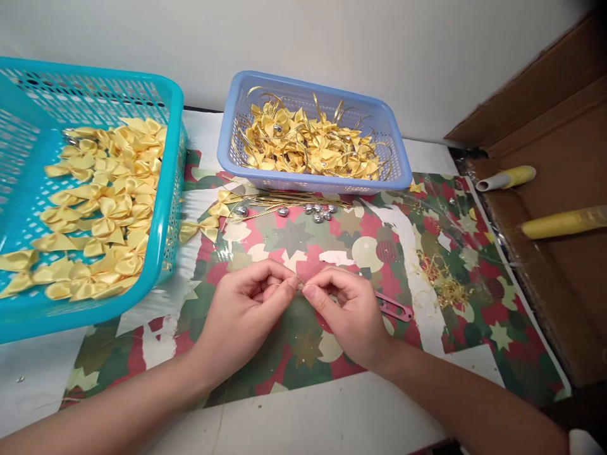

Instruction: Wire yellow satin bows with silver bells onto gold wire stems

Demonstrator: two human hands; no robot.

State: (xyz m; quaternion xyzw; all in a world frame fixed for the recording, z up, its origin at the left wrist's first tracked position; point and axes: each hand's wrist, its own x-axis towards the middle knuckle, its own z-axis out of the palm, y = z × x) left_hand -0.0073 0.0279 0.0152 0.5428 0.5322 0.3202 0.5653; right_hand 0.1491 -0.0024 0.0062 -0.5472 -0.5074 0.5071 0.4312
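Over the middle of the patterned sheet (308, 347), my left hand (246, 309) and my right hand (348, 309) meet fingertip to fingertip. Both are closed in a pinch, thumb against index finger. Whatever sits between the fingertips is too small and too covered to name. Partly behind my right hand lies a pink tool with a slotted handle (401, 309). Beyond my hands are small silver bells (317, 217), some clustered and two apart to the left. Gold cords (289, 200) lie behind them, with loose yellow satin bows (202, 227) at their left.
A turquoise basket (164, 208) with many yellow bows stands at the left. Against the wall, a blue basket (313, 180) holds bows with gold cords and bells. Gold clippings (446, 287) are heaped at the right, near cardboard (545, 284) with two yellow tubes (569, 222).
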